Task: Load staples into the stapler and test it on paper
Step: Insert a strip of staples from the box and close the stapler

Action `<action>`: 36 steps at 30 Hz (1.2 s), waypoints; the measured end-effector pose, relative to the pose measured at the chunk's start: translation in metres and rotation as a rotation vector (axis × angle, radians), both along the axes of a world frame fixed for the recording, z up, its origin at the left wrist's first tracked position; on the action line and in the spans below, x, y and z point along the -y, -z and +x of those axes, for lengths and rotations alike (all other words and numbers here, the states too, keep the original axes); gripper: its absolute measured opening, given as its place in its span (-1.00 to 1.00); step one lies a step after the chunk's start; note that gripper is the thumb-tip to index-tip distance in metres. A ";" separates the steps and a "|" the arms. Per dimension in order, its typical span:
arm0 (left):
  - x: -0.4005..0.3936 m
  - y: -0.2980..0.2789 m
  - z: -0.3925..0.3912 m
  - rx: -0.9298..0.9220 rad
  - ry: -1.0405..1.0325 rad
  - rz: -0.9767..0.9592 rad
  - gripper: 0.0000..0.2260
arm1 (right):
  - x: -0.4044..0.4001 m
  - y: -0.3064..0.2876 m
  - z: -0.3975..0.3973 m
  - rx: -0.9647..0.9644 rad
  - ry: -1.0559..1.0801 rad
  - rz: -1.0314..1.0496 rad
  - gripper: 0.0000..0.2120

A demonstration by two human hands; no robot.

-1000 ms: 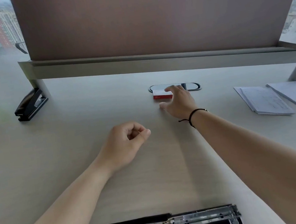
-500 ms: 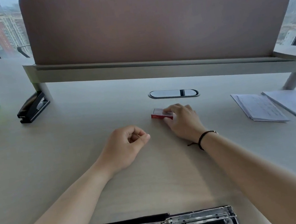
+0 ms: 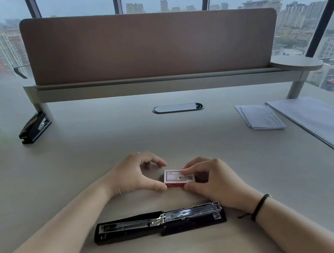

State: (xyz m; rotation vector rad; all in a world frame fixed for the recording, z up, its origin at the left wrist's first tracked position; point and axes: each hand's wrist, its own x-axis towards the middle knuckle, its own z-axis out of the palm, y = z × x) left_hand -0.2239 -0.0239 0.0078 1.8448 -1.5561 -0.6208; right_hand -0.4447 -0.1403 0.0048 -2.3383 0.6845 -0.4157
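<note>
Pale desk [image 3: 41, 188] under grey window light, inspected from the near edge outward. Stapler [image 3: 159, 222] lies nearest, swung fully flat, metal magazine channel exposed; no staples seen in it. Beyond it, at mid-desk, sits the box [image 3: 177, 177], small, red-sided with a white printed top. A second ago it lay far out by the grommet [image 3: 177, 108] under the right hand alone; it has since been drawn close, and both hands now attend it. Left hand [image 3: 135, 175] pinches the box's left end between thumb and fingers; right hand [image 3: 210, 177] pinches the right end, thumb against the near side. Judgement: fetching is complete, opening the box comes next, loading not begun. Papers [image 3: 260, 117] wait near the right edge; a second stapler [image 3: 34, 127] stands at far left.
</note>
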 end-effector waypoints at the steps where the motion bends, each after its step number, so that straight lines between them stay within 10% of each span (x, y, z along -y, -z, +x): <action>1: -0.003 -0.001 -0.002 0.000 0.010 0.011 -0.53 | -0.001 -0.001 -0.003 0.000 -0.008 0.021 -0.71; 36: -0.038 0.000 -0.010 0.038 -0.046 -0.079 -0.75 | 0.019 0.000 -0.014 0.062 -0.123 0.105 -0.82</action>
